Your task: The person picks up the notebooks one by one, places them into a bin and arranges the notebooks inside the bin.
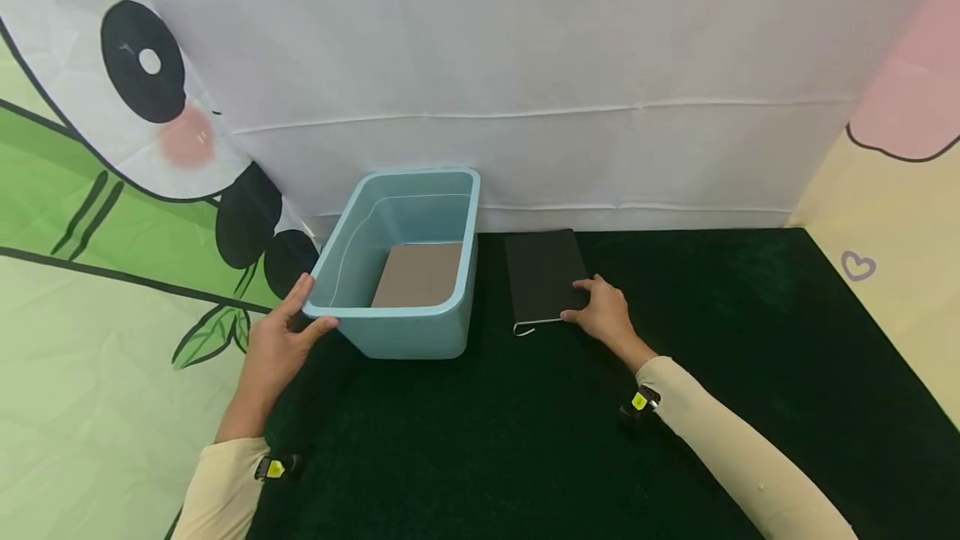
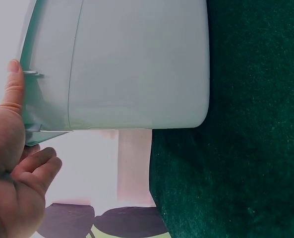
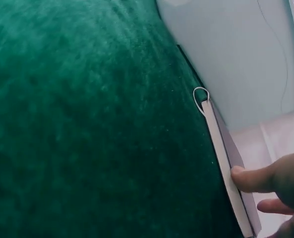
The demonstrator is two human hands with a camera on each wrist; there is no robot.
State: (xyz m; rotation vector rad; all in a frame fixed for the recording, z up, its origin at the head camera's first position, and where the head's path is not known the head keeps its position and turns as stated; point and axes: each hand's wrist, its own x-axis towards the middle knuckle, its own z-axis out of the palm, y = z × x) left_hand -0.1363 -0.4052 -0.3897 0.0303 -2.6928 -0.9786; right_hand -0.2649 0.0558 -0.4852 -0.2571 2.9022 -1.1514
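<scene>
A light blue plastic bin (image 1: 416, 333) stands on the dark green cloth, left of centre. My left hand (image 1: 279, 348) grips its near left corner; in the left wrist view the thumb (image 2: 14, 89) lies along the rim and the other fingers curl in under it. Inside lies a flat taupe rectangle (image 1: 420, 275). To the bin's right a black notebook (image 1: 543, 273) lies flat, with a pale ribbon loop (image 3: 201, 89) at its near edge. My right hand (image 1: 606, 313) touches the notebook at its near right corner, thumb and fingers apart.
A green cloth (image 1: 465, 448) covers the table. Behind it hangs a creased white sheet (image 1: 555, 161). A printed cartoon backdrop (image 1: 112, 373) stands along the left side, and a yellow and pink one (image 1: 900, 198) along the right.
</scene>
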